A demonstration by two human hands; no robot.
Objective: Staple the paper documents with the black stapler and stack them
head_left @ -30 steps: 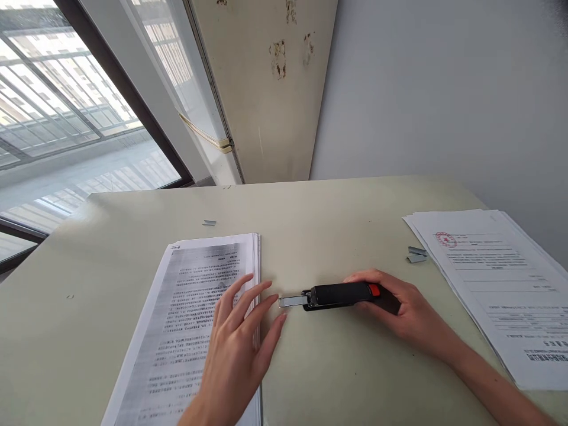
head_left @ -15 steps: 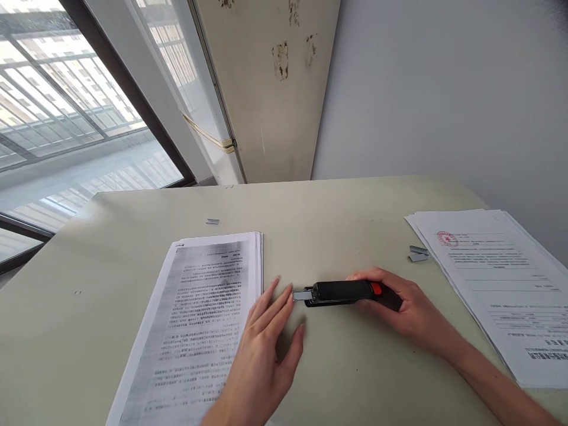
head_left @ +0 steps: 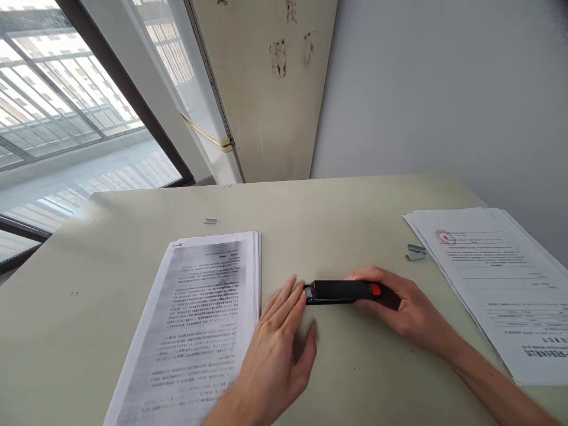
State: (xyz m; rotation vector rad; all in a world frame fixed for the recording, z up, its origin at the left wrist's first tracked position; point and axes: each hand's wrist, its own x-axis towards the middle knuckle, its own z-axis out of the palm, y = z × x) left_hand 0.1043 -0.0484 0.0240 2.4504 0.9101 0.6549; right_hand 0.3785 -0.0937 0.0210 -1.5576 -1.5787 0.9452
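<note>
The black stapler (head_left: pixel 339 290) sits between the two hands, at or just above the worktop (head_left: pixel 337 231), its long axis running left to right, square to the near edge of the left-hand stack of printed sheets (head_left: pixel 195 319). The right hand (head_left: pixel 412 310) pinches its rear end between thumb and fingers, behind the red button (head_left: pixel 375 289); the left hand (head_left: pixel 275 346), fingers together, thumb apart, grips nothing, its fingertips against the front end.
</note>
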